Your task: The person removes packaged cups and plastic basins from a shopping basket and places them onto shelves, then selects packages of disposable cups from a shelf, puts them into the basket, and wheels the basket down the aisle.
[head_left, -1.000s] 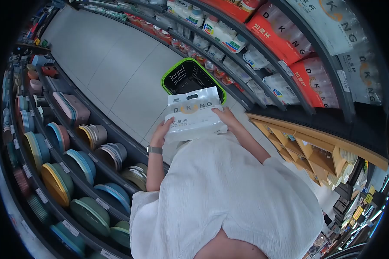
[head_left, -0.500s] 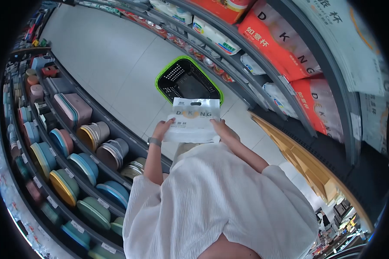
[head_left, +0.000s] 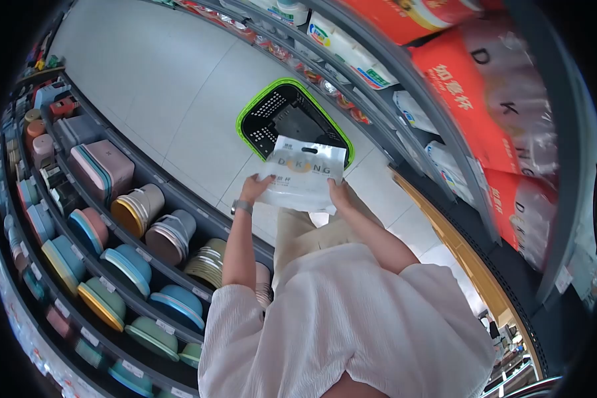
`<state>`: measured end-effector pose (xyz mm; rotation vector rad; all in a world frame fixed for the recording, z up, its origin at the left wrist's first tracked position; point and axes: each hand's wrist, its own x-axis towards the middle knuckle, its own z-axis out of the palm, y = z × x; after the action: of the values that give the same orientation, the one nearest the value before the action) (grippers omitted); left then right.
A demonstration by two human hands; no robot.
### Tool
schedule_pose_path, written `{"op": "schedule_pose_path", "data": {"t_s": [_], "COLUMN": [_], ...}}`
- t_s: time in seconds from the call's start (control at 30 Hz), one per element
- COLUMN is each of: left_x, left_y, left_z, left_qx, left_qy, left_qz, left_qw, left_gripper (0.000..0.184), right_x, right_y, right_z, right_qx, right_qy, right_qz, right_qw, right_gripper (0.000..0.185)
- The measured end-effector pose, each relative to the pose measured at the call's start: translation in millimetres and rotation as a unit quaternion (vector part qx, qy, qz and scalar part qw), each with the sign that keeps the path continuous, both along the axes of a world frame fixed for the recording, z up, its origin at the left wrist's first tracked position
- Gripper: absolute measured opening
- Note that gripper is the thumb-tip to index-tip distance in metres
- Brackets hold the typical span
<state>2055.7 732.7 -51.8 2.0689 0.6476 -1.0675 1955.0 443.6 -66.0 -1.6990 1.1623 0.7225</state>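
A whitish plastic package of cups [head_left: 305, 178], printed "DEKANG" and with a handle slot at its top, is held in front of my body. My left hand [head_left: 255, 188] grips its left side, thumb on the front face. On the opposite side my right hand [head_left: 339, 194] is closed on the package edge. Beyond the package, a black shopping basket [head_left: 262, 119] with a bright green rim sits on the floor, its near part covered by the package. Most fingers of both hands are hidden behind the package.
Shelves on the left hold coloured basins [head_left: 127, 265], buckets [head_left: 138, 207] and a pink bin [head_left: 106, 169]. Shelving on the right carries red cup packages [head_left: 467, 99] and white paper packs [head_left: 351, 50]. A wooden shelf edge [head_left: 467, 262] runs near my right side. Pale tiled floor [head_left: 159, 86] lies ahead.
The package has tilted, its right side dropping slightly, while both hands keep hold. My view has shifted, bringing the right-hand shelves closer. The basket still stands on the floor.
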Motion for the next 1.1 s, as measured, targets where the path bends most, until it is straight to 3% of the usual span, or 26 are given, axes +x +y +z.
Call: {"op": "schedule_pose_path", "data": {"t_s": [0.13, 0.2, 0.3, 0.43, 0.5, 0.63, 0.67, 0.7, 0.73, 0.77, 0.83, 0.87, 0.93, 0.97, 1.0, 1.03, 1.1], "left_x": [73.3, 96.0, 131.5, 162.7, 173.1, 184.4, 183.2, 182.7, 181.4, 173.2, 154.8, 141.6, 114.2, 97.6, 74.4, 57.7, 33.4], "left_y": [13.4, 23.7, 24.6, 20.0, 15.1, 2.6, 1.5, 0.5, -3.5, -6.8, -12.8, -16.4, -25.7, -24.5, -22.9, -21.1, -13.4], "left_z": [-68.3, -121.4, -168.8, -240.7, -278.1, -328.1, -343.2, -356.7, -357.1, -361.1, -359.1, -348.7, -310.5, -299.6, -286.2, -269.5, -226.7], "left_qx": [0.008, -0.013, -0.031, 0.028, 0.044, 0.102, 0.107, 0.11, 0.135, 0.127, 0.161, 0.153, 0.123, 0.092, 0.089, 0.055, -0.03], "left_qy": [-0.009, -0.05, -0.076, -0.066, -0.066, -0.06, -0.099, -0.138, -0.211, -0.207, -0.279, -0.252, -0.186, -0.178, -0.223, -0.173, -0.114], "left_qz": [-0.084, -0.139, -0.194, -0.319, -0.334, -0.388, -0.39, -0.392, -0.422, -0.426, -0.484, -0.476, -0.451, -0.431, -0.403, -0.376, -0.317], "left_qw": [0.996, 0.989, 0.978, 0.945, 0.939, 0.914, 0.909, 0.903, 0.872, 0.872, 0.814, 0.828, 0.864, 0.88, 0.883, 0.909, 0.941], "left_gripper": [0.079, 0.072, 0.068, 0.067, 0.065, 0.055, 0.056, 0.057, 0.064, 0.064, 0.067, 0.065, 0.058, 0.055, 0.054, 0.055, 0.055], "right_x": [24.5, 48.1, 60.4, 69.0, 74.0, 91.7, 107.5, 101.3, 86.5, 76.1, 87.9, 93.5, 90.0, 77.9, 47.2, 55.8, 41.5], "right_y": [36.6, 51.4, 70.4, 89.7, 94.3, 103.3, 104.9, 110.9, 114.6, 120.8, 136.1, 138.6, 145.8, 152.6, 162.3, 157.0, 155.9], "right_z": [-60.3, -68.0, -115.5, -189.7, -226.1, -279.3, -267.2, -292.2, -330.1, -351.8, -334.8, -322.1, -301.9, -293.5, -308.2, -276.9, -244.3], "right_qx": [-0.055, -0.041, -0.063, -0.072, -0.029, -0.017, -0.016, -0.022, -0.011, 0.002, 0.035, 0.033, 0.039, 0.026, -0.029, 0.092, 0.127], "right_qy": [-0.063, 0.062, 0.093, 0.116, 0.019, 0.092, 0.094, 0.1, 0.063, 0.025, -0.003, 0.037, 0.044, 0.032, -0.059, -0.01, 0.024], "right_qz": [-0.043, -0.055, -0.071, -0.107, -0.14, -0.147, -0.139, -0.144, -0.104, -0.062, -0.113, -0.089, -0.056, -0.012, 0.064, 0.01, 0.074], "right_qw": [0.996, 0.996, 0.991, 0.985, 0.989, 0.985, 0.986, 0.984, 0.993, 0.998, 0.993, 0.995, 0.997, 0.999, 0.996, 0.996, 0.989], "right_gripper": [0.077, 0.083, 0.082, 0.084, 0.085, 0.08, 0.078, 0.078, 0.077, 0.078, 0.081, 0.086, 0.078, 0.073, 0.056, 0.042, 0.029]}}
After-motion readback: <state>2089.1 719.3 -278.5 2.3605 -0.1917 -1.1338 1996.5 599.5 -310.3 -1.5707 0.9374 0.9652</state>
